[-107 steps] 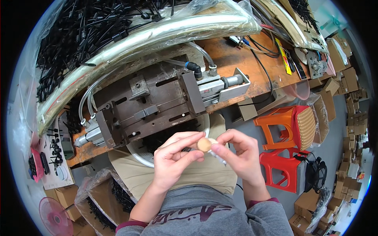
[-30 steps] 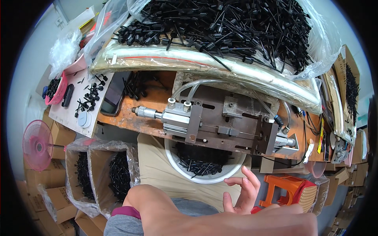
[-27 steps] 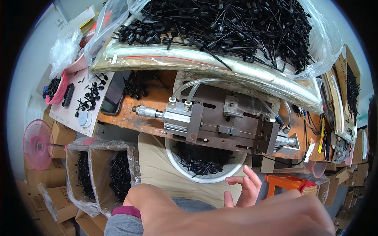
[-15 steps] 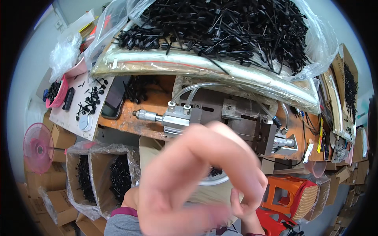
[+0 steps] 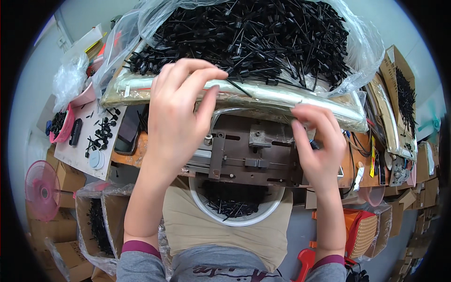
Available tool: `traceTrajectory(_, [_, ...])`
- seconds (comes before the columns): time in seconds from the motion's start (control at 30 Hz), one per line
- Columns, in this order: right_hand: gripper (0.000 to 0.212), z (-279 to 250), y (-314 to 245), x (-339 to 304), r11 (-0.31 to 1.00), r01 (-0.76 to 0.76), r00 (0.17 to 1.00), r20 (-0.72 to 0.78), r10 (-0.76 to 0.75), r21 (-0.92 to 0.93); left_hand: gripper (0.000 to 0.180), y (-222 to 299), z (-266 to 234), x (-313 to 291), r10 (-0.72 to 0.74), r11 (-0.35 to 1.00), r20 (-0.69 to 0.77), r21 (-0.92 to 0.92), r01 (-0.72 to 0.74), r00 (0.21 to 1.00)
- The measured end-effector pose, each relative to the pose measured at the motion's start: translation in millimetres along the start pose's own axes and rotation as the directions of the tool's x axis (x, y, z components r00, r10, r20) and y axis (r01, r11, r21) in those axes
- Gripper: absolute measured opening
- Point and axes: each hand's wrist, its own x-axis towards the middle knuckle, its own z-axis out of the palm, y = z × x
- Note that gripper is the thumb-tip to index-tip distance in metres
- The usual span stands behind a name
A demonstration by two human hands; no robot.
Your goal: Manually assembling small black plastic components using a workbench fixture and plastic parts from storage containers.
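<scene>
My left hand (image 5: 174, 110) is raised over the front edge of the heap of black plastic parts with thin stems (image 5: 253, 40), its fingers bent and the thumb apart. One black stem (image 5: 238, 87) lies over the tray's padded edge, close to its index fingertip. At the right end of the dark metal fixture (image 5: 235, 131) hovers my right hand (image 5: 324, 143), fingers curved, with a gap between thumb and index and nothing visible in it. A small clamp block (image 5: 256, 162) with a thin rod sits on the fixture. Below, a white basket (image 5: 244, 222) holds more black parts.
A plastic-lined tray (image 5: 300, 101) carries the heap behind the fixture. To the left stand a side table (image 5: 70, 152) with loose parts, a pink fan (image 5: 43, 190) and lined boxes (image 5: 117, 216). Cables (image 5: 350, 183) and an orange stool (image 5: 354, 230) are on the right.
My forearms and hands were crossed and blurred in front of the fixture. They have since parted and risen, the left to the heap, the right to the fixture's right end. The basket now shows.
</scene>
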Motion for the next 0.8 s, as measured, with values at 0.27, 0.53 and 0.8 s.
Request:
traceTrajectory(0.27, [0.042,24.1,56.0,51.4,0.944,-0.106,0.987,0.081,0.137,-0.312,0.014,-33.4,24.9,22.3,0.051,0.993,0.261,0.087,-0.076,0.964])
traceTrajectory(0.53, [0.041,28.8,49.6,53.3,0.907,-0.07,0.989,0.087,0.117,-0.415,0.013,-42.5,34.0,33.3,0.158,0.984,0.341,0.027,-0.177,0.927])
traceTrajectory(0.8, [0.04,23.6,57.5,54.6,0.954,-0.051,0.991,0.101,0.084,-0.296,0.01,-45.2,20.3,39.1,0.21,0.974,0.443,-0.02,-0.225,0.872])
